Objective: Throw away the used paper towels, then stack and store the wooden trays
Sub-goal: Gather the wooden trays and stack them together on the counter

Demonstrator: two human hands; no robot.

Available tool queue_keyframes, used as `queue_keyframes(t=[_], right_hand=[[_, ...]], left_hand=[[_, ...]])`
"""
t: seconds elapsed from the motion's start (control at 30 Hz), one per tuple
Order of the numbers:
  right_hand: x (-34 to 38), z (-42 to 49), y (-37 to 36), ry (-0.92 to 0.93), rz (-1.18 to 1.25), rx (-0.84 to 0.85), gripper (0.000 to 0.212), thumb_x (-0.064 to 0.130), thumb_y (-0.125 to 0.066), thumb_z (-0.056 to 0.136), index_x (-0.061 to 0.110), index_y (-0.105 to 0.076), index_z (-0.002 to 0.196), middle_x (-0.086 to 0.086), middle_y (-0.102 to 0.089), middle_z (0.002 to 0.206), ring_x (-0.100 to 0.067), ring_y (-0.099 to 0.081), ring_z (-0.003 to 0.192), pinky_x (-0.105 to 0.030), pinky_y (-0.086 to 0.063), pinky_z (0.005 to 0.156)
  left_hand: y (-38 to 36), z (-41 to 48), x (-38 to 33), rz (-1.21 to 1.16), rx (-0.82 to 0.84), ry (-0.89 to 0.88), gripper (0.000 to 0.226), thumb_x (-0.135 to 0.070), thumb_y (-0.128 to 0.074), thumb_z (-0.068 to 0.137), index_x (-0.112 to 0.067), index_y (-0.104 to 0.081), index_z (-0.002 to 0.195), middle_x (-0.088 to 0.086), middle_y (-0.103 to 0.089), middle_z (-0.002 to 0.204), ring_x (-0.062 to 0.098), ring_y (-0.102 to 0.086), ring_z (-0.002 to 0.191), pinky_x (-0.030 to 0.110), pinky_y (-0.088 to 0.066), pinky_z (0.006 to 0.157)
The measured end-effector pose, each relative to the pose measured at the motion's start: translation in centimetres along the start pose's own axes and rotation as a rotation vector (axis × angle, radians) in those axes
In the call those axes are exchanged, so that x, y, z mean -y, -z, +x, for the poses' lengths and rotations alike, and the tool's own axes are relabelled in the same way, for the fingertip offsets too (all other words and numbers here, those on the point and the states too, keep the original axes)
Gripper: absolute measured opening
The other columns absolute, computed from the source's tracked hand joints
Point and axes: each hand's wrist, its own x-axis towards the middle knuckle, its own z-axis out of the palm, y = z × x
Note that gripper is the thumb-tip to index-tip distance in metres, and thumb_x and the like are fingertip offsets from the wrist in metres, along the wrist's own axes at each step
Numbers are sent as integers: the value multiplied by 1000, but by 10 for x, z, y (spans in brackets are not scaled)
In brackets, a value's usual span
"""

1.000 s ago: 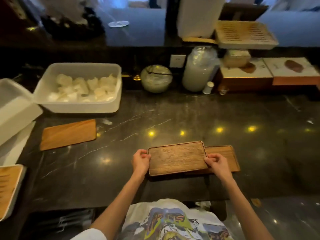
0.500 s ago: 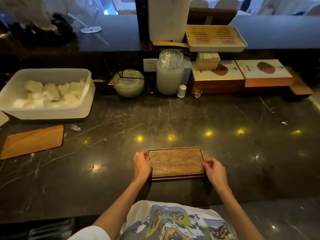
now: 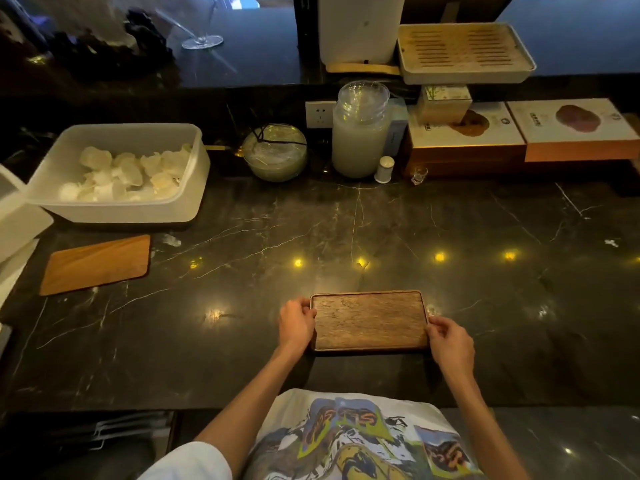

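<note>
A dark wooden tray (image 3: 370, 320) lies flat on the black marble counter (image 3: 346, 230), near its front edge; it covers a second tray beneath it, which is hidden from above. My left hand (image 3: 297, 323) grips the tray's left end and my right hand (image 3: 449, 341) grips its right end. A lighter wooden tray (image 3: 97, 264) lies alone at the far left of the counter. Crumpled white paper towels (image 3: 124, 174) fill a white plastic tub (image 3: 114, 211) at the back left.
Along the back stand a glass bowl (image 3: 275, 152), a tall glass jar (image 3: 360, 129), a small white bottle (image 3: 385, 169), boxes (image 3: 467, 140) and a slatted tray (image 3: 464, 51). White containers (image 3: 17, 223) sit at the left edge.
The top tray slid right over the lower tray until the two lined up as one stack. Both hands stayed on its ends. The camera view shifted.
</note>
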Motion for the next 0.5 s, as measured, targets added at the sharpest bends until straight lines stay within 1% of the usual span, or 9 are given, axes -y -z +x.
queue_keyframes(t=[0.1, 0.2, 0.27, 0.37, 0.4, 0.43, 0.5], right_hand=[[-1, 1, 1, 4, 2, 27, 31, 18, -62, 92, 11, -64, 122, -9, -71, 110, -15, -61, 93, -29, -45, 80], [0, 3, 1, -9, 5, 69, 33, 16, -60, 93, 9, -62, 125, -11, -70, 114, -21, -63, 100, -35, -50, 85], [1, 4, 2, -27, 5, 89, 34, 15, -58, 94, 10, -60, 127, -11, -69, 115, -22, -64, 103, -36, -51, 86], [-2, 6, 4, -52, 47, 130, 35, 16, -55, 96, 11, -58, 130, -11, -67, 119, -16, -60, 98, -29, -50, 80], [-2, 7, 4, -59, 87, 142, 36, 18, -54, 96, 11, -56, 132, -11, -65, 122, -15, -59, 99, -27, -49, 79], [0, 7, 4, -69, 138, 153, 40, 20, -54, 97, 11, -53, 135, -11, -63, 126, -16, -59, 103, -27, -50, 81], [5, 8, 2, -96, 239, 176, 47, 25, -53, 97, 9, -47, 140, -8, -58, 132, -21, -56, 116, -34, -49, 94]], left_hand=[[3, 1, -1, -21, 7, 18, 14, -8, -62, 91, -8, -70, 103, 0, -71, 88, 9, -66, 79, 26, -58, 73], [4, 2, 0, -41, 28, 19, 14, -9, -62, 91, -8, -69, 103, 4, -73, 93, 10, -66, 80, 26, -56, 73], [5, 2, -1, -55, 42, 17, 15, -9, -61, 92, -8, -69, 105, 5, -73, 95, 9, -65, 80, 25, -56, 73], [5, 0, -2, -73, 64, 19, 20, -13, -61, 92, -9, -67, 112, 3, -72, 98, 8, -66, 81, 23, -57, 73], [5, -1, -1, -75, 89, 22, 23, -16, -60, 93, -10, -66, 115, 3, -72, 103, 10, -67, 86, 26, -58, 76], [4, -2, -1, -64, 123, 21, 25, -18, -59, 95, -11, -65, 118, 5, -72, 108, 12, -67, 93, 30, -58, 82], [1, -4, -1, -4, 192, 11, 29, -20, -57, 96, -13, -62, 123, 8, -66, 118, 18, -64, 107, 38, -55, 94]])
